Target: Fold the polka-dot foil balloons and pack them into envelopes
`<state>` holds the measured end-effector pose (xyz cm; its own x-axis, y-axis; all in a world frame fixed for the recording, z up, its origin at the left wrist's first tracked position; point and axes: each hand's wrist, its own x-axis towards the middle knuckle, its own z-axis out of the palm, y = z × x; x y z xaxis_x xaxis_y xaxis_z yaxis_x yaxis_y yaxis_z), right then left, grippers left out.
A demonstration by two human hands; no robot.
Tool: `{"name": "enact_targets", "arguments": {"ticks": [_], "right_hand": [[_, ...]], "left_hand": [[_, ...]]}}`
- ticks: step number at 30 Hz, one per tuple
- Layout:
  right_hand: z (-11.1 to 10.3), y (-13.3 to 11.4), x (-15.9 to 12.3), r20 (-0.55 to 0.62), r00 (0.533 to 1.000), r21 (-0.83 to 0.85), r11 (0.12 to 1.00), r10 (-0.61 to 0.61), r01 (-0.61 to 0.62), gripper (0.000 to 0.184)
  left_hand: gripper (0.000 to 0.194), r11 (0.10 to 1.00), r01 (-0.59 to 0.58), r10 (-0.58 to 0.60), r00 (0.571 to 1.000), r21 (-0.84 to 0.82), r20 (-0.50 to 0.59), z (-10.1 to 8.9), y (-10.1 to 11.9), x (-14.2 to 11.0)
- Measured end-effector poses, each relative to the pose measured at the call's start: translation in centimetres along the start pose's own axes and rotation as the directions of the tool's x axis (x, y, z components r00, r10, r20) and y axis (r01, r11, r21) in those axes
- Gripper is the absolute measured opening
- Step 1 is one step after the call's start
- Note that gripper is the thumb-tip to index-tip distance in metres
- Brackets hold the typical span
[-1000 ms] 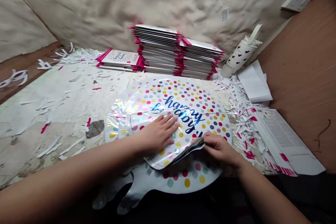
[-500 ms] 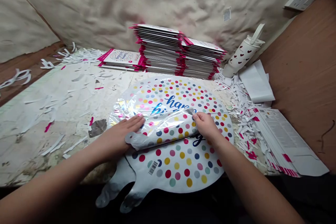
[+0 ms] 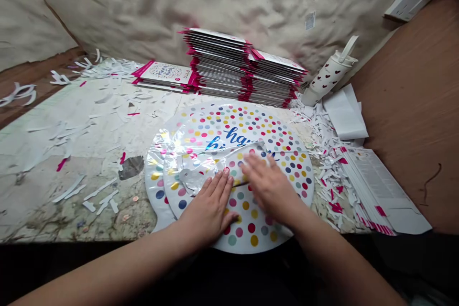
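Note:
Flat foil balloons [image 3: 292, 172] with coloured dots and blue lettering lie overlapping on the worktable. On top of them rests one balloon folded into a narrow strip [image 3: 222, 160], its round-holed tail at the left end. My left hand [image 3: 210, 208] lies flat with fingers stretched out, the fingertips on the strip's near edge. My right hand [image 3: 270, 189] is spread over the strip's right end, slightly blurred, and hides part of it. Neither hand grips anything.
Stacks of pink-and-white printed packets [image 3: 220, 67] stand against the draped back wall. A white tumbler with hearts [image 3: 328, 76] leans at the right. Flattened card sleeves [image 3: 383, 191] lie by the brown side panel. Paper scraps [image 3: 319, 148] litter the worktable [image 3: 89, 153].
My right hand has let go of the fold and now lies over the strip. My left hand has slid right and nearer to me. The strip lies flatter and narrower.

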<state>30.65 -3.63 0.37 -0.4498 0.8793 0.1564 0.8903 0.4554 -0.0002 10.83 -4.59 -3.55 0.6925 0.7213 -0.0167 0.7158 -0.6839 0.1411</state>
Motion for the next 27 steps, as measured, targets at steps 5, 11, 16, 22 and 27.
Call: {"name": "enact_targets", "arguments": {"ticks": [5, 11, 16, 22, 27], "right_hand": [[1.7, 1.7, -0.8, -0.012, 0.990, -0.128, 0.982, -0.142, 0.140, 0.036], [-0.3, 0.4, -3.3, -0.440, 0.803, -0.061, 0.905, -0.402, 0.420, 0.021], [1.4, 0.8, -6.0, -0.340, 0.900, 0.445, 0.890, 0.271, -0.100, 0.080], [2.7, 3.0, -5.9, -0.215, 0.969, 0.376, 0.905, -0.121, 0.196, 0.072], [1.1, 3.2, -5.2, -0.021, 0.944, 0.504, 0.812, -0.328, 0.293, 0.034]], "left_hand": [[0.068, 1.000, 0.002, -0.002, 0.999, -0.005, 0.032, -1.3, -0.1, 0.1], [0.043, 0.990, 0.104, -0.111, 0.991, 0.091, 0.071, -3.6, -0.4, 2.0], [0.051, 0.992, -0.037, 0.045, 0.997, -0.122, 0.069, -2.9, -2.1, 1.9], [0.058, 0.935, -0.299, 0.319, 0.944, -0.190, 0.087, -1.4, -2.0, 1.5], [0.046, 0.916, -0.337, 0.354, 0.935, -0.219, 0.040, -2.2, -2.2, 0.5]]}}
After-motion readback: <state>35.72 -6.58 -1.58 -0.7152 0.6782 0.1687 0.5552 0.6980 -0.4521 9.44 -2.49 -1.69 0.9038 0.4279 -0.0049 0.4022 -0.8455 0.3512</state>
